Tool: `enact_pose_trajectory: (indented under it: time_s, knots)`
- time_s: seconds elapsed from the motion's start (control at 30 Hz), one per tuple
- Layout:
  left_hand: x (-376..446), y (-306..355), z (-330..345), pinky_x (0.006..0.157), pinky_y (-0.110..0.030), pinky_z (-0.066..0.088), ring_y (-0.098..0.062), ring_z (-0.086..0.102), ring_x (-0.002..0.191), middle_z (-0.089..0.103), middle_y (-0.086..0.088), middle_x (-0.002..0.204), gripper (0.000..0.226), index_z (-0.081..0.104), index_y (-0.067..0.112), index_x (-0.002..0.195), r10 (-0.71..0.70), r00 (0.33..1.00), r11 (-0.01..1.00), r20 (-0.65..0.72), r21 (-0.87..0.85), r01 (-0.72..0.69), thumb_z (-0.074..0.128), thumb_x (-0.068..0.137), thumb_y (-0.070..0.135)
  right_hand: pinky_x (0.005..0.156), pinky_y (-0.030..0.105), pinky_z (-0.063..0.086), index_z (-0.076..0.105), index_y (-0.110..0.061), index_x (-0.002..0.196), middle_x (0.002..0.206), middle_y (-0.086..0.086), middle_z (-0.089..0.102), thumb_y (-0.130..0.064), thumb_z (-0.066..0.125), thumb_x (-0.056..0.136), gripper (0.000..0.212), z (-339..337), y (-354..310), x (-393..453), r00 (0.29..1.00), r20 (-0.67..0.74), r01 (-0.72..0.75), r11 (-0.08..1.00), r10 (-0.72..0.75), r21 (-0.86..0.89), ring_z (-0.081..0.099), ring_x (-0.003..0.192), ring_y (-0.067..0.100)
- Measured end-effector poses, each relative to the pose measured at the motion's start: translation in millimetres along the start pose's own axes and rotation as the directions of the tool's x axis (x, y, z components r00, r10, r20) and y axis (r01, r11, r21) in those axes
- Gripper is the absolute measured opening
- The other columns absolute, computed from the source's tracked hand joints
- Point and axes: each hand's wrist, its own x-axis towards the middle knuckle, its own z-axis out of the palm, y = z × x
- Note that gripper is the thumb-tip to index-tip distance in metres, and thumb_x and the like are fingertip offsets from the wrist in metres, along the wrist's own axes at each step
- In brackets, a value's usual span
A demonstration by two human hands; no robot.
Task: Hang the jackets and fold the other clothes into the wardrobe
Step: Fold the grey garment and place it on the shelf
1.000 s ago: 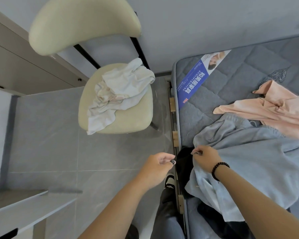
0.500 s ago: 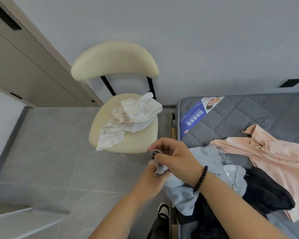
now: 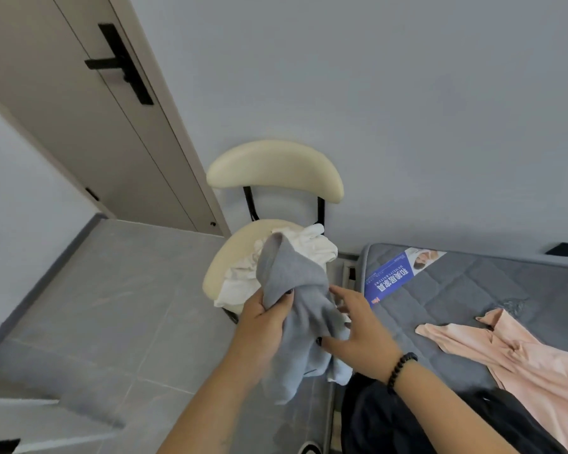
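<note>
A light grey-blue garment (image 3: 297,309) is lifted clear of the bed and hangs bunched between my hands, in front of the chair. My left hand (image 3: 264,317) grips its upper part, thumb and fingers curled round the cloth. My right hand (image 3: 354,329), wearing a black bead bracelet, is against the garment's right side, fingers spread and the thumb pressing the cloth. A peach garment (image 3: 512,358) lies spread on the grey mattress (image 3: 456,290). A black garment (image 3: 407,417) is heaped at the mattress's near edge. A crumpled white garment (image 3: 243,283) lies on the chair seat.
A cream chair (image 3: 273,172) with black legs stands against the wall, left of the bed. A beige door with a black handle (image 3: 122,63) is at the upper left. Grey tiled floor (image 3: 112,306) spreads to the left. A pale surface edge (image 3: 30,417) shows at the lower left.
The grey-blue garment has come up off the bed and now hangs between my hands. My view has tilted upward, bringing the door and its handle into sight.
</note>
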Motion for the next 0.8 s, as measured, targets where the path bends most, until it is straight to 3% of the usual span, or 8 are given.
enact_pose_trajectory:
  time_s: [0.13, 0.27, 0.37, 0.43, 0.5, 0.63, 0.7, 0.8]
  knots:
    - [-22.8, 25.3, -28.4, 0.073, -0.034, 0.052, -0.017, 0.072, 0.079, 0.074, -0.001, 0.075, 0.022, 0.071, 0.014, 0.084, 0.03, 0.993, 0.995, -0.11, -0.095, -0.04, 0.057, 0.095, 0.027, 0.092, 0.027, 0.047, 0.051, -0.034, 0.105, 0.11, -0.016, 0.052, -0.029, 0.069, 0.062, 0.047, 30.5, -14.4, 2.5, 0.999, 0.051, 0.026, 0.991, -0.019, -0.133, 0.048, 0.108, 0.008]
    - [-53.8, 54.1, -80.9, 0.07, -0.031, 0.053, -0.018, 0.073, 0.085, 0.076, -0.005, 0.088, 0.022, 0.077, 0.021, 0.081, 0.085, 0.988, 0.951, -0.132, -0.285, -0.12, 0.064, 0.083, 0.039, 0.089, 0.04, 0.053, 0.058, -0.019, 0.11, 0.108, -0.005, 0.062, -0.025, 0.076, 0.063, 0.051, 65.2, -22.9, 3.0, 0.991, 0.102, -0.079, 0.996, 0.083, -0.045, 0.059, 0.103, 0.017]
    - [-79.3, 63.7, -129.9, 0.064, -0.025, 0.056, -0.018, 0.073, 0.087, 0.076, -0.007, 0.089, 0.024, 0.077, 0.019, 0.079, 0.131, 0.968, 0.911, -0.212, -0.36, -0.202, 0.067, 0.075, 0.041, 0.089, 0.032, 0.053, 0.051, -0.025, 0.12, 0.111, -0.008, 0.062, -0.019, 0.077, 0.073, 0.054, 98.7, -37.0, 2.2, 0.971, 0.206, -0.138, 0.988, 0.12, 0.075, 0.061, 0.102, 0.012]
    - [-99.0, 63.0, -160.5, 0.064, -0.023, 0.056, -0.017, 0.073, 0.087, 0.076, -0.006, 0.09, 0.022, 0.078, 0.02, 0.08, 0.163, 0.949, 0.89, -0.272, -0.374, -0.26, 0.067, 0.076, 0.039, 0.081, 0.024, 0.052, 0.058, -0.018, 0.112, 0.102, -0.004, 0.066, -0.012, 0.071, 0.082, 0.033, 123.7, -52.0, 2.5, 0.971, 0.224, -0.102, 0.993, 0.087, 0.053, 0.063, 0.092, 0.01]
    - [-120.4, 58.2, -189.9, 0.063, -0.022, 0.056, -0.015, 0.073, 0.089, 0.076, -0.005, 0.095, 0.021, 0.079, 0.022, 0.084, 0.156, 0.919, 0.857, -0.362, -0.413, -0.308, 0.067, 0.076, 0.036, 0.077, 0.029, 0.048, 0.064, -0.01, 0.093, 0.089, 0.006, 0.068, -0.008, 0.057, 0.091, 0.007, 149.1, -72.8, -1.9, 0.977, 0.202, -0.072, 0.997, 0.069, 0.007, 0.06, 0.084, 0.017]
    - [-167.6, 36.8, -250.3, 0.06, -0.02, 0.056, -0.013, 0.073, 0.09, 0.076, -0.002, 0.1, 0.018, 0.075, 0.017, 0.099, 0.059, 0.833, 0.797, -0.55, -0.476, -0.371, 0.063, 0.09, 0.027, 0.059, 0.025, 0.034, 0.04, -0.019, 0.061, 0.06, -0.005, 0.048, -0.014, 0.043, 0.099, 0.039, 193.8, -127.8, -21.6, 0.983, 0.183, -0.031, 0.999, 0.028, 0.014, 0.043, 0.062, 0.014]
    - [-196.3, 23.1, -282.8, 0.06, -0.02, 0.056, -0.013, 0.072, 0.091, 0.076, 0.0, 0.101, 0.017, 0.071, 0.016, 0.105, 0.013, 0.797, 0.782, -0.604, -0.49, -0.385, 0.06, 0.094, 0.025, 0.056, 0.028, 0.027, 0.029, -0.017, 0.06, 0.055, -0.003, 0.037, -0.016, 0.042, 0.099, 0.041, 214.8, -159.4, -36.6, 0.985, 0.171, -0.007, 0.999, -0.002, 0.052, 0.033, 0.057, 0.015]
    - [-242.6, 0.9, -327.5, 0.056, -0.023, 0.056, -0.015, 0.073, 0.084, 0.076, -0.001, 0.095, 0.012, 0.069, 0.015, 0.103, -0.06, 0.774, 0.817, -0.63, -0.477, -0.325, 0.06, 0.094, 0.017, 0.055, 0.029, 0.026, 0.035, -0.013, 0.065, 0.061, 0.004, 0.039, -0.014, 0.043, 0.098, 0.033, 250.2, -209.2, -63.1, 0.974, 0.203, 0.087, 0.994, -0.098, 0.062, 0.033, 0.06, 0.015]
